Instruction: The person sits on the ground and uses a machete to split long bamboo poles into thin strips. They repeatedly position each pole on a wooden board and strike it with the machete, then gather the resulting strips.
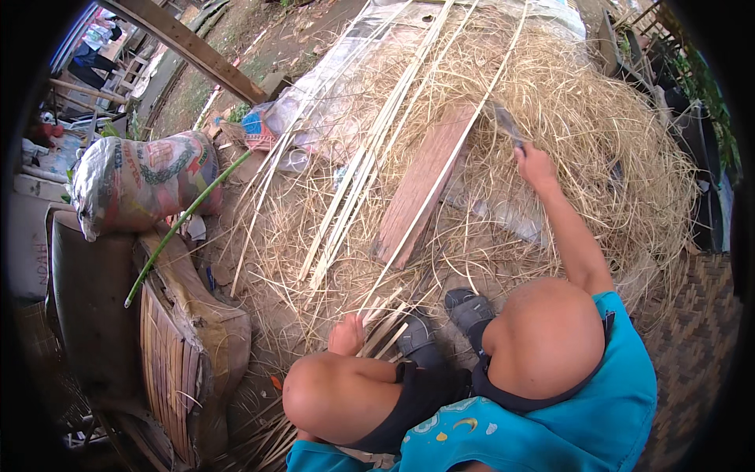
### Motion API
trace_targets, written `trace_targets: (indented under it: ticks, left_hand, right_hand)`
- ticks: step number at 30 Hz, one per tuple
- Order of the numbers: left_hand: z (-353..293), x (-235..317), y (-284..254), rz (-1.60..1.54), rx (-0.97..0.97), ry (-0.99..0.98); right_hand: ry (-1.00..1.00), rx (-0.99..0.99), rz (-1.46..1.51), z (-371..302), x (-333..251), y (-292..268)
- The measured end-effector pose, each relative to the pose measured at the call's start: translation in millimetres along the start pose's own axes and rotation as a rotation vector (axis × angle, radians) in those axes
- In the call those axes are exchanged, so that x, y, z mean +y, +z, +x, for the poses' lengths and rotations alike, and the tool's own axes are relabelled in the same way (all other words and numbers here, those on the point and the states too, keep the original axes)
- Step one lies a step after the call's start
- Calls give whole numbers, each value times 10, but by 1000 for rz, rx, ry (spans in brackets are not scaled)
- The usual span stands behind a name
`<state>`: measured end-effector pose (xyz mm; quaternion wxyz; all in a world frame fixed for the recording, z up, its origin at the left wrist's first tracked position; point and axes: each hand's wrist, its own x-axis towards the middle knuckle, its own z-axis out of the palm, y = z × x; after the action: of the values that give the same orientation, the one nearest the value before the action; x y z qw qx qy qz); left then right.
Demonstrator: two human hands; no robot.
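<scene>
My right hand (536, 167) is closed round the handle of a large knife (507, 124), whose broad grey blade points up and left over the shavings. Beside my left knee, my left hand (346, 336) is closed on the near end of a long, thin bamboo strip (449, 163). That strip slants far forward across a reddish-brown wooden plank (429, 181). The knife is apart from the strip, to its right. Several short pale strip ends lie close to my left hand, and my knee hides part of what is below it.
More long bamboo strips (376, 149) lie left of the plank. Curly shavings (613, 149) cover the ground ahead and right. At left are a stuffed sack (149, 177), a green bamboo stick (185, 216) and a worn slatted wooden piece (169, 370). A woven mat (696, 330) lies at right.
</scene>
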<state>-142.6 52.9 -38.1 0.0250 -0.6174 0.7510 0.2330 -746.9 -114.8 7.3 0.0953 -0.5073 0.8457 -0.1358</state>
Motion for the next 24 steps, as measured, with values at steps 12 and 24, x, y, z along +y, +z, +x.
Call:
trace_targets:
  ticks: [12, 24]
  left_hand:
    - [496, 459, -305, -258, 60, -9]
    - [-365, -410, -314, -97, -122, -269]
  right_hand:
    - [-548, -352, 170, -1331, -816, 537]
    - [-189, -149, 132, -530, -519, 266]
